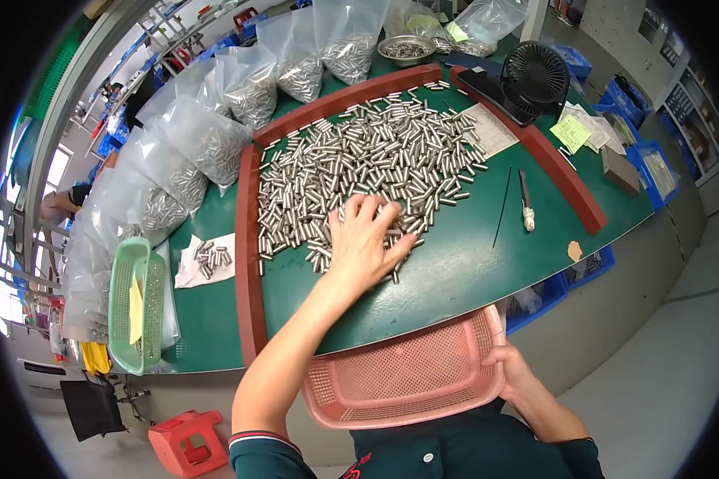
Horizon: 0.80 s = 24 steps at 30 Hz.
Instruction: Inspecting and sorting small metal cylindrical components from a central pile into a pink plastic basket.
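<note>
A wide heap of short shiny metal pins covers the green table top. My left hand lies on the near edge of that heap, fingers spread and curving down onto the pins. Below the table's front edge, against my body, is a pink plastic basket with a mesh bottom; no pins show in it. My right hand grips the basket's right rim, with the thumb inside. Whether any pin sits beneath my left fingertips is hidden.
Red-brown rails border the heap on three sides. Clear bags of pins line the left and back. A green basket stands at left, a black fan at back right. A brush-like tool and thin rod lie right.
</note>
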Tool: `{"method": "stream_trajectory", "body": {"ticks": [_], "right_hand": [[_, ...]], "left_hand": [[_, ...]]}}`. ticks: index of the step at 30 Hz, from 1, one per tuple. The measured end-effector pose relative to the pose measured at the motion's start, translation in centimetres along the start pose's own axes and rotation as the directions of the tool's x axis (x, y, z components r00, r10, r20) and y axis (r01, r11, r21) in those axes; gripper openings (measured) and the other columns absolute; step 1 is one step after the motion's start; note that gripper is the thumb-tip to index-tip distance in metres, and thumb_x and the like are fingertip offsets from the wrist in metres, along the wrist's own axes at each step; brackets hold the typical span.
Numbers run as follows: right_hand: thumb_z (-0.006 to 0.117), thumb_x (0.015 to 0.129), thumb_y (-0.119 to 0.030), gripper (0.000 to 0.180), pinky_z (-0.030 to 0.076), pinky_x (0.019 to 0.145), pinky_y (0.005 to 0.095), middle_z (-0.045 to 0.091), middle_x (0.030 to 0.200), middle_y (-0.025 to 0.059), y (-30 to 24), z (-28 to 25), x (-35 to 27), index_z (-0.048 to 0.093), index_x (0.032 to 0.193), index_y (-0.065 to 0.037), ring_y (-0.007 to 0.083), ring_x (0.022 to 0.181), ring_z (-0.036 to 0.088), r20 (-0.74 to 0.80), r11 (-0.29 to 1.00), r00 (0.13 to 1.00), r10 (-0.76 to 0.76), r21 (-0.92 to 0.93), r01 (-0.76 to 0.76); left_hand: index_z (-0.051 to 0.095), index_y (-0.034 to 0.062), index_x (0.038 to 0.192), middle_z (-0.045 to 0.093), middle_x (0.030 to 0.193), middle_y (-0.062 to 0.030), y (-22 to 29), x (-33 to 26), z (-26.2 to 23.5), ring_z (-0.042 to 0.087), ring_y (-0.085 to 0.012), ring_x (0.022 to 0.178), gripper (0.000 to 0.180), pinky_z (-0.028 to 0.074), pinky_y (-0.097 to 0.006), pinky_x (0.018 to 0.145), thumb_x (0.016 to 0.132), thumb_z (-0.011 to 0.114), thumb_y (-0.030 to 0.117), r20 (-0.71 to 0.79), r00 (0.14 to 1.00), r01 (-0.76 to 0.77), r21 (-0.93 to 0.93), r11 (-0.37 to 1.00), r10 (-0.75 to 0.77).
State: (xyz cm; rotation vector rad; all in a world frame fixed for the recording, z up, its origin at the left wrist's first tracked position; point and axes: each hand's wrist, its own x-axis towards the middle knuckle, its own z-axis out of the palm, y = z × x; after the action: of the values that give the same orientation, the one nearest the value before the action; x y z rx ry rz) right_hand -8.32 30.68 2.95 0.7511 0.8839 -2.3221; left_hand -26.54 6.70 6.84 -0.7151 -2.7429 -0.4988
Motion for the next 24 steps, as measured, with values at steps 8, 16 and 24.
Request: {"method": "stream_trajectory", "body": {"ticks": [8,16,24], "right_hand": [[0.043,0.063,0.005,0.084,0.046,0.097,0.0400,0.051,0.125,0.0156,0.3,-0.7,0.4,0.029,0.145,-0.008,0.0278,0.109,0.054,0.052,1.000,0.999,0.004,0.012,-0.004],[0.042,0.062,0.006,0.093,0.044,0.100,0.0408,0.041,0.138,0.0154,-0.3,0.1,-0.1,0.022,0.150,-0.016,0.0294,0.118,0.049,0.088,0.998,0.996,-0.023,0.053,0.019],[0.043,0.064,0.005,0.088,0.043,0.101,0.0419,0.050,0.130,0.0168,-1.4,0.3,-0.4,0.026,0.148,-0.011,0.0296,0.115,0.052,0.035,0.997,0.997,-0.069,0.045,0.068]], "left_hand": [[0.061,0.0150,0.105,0.052,0.113,-0.0081,4.6,-7.5,-1.1,0.043,-0.0306,0.115,0.032,0.031,-0.053,0.091,0.081,0.066,0.035,0.031,0.998,0.052,-0.071,0.996,-0.050],[0.061,0.0151,0.105,0.052,0.114,-0.0068,8.2,-12.8,-2.3,0.043,-0.0316,0.114,0.033,0.033,-0.050,0.086,0.076,0.072,0.024,0.087,0.996,0.019,-0.095,0.995,-0.011],[0.068,0.0126,0.091,0.062,0.104,-0.0018,9.7,-12.1,-4.5,0.053,-0.0254,0.113,0.022,0.017,-0.066,0.103,0.074,0.075,0.025,0.209,0.971,-0.067,-0.239,0.969,0.119]]}}
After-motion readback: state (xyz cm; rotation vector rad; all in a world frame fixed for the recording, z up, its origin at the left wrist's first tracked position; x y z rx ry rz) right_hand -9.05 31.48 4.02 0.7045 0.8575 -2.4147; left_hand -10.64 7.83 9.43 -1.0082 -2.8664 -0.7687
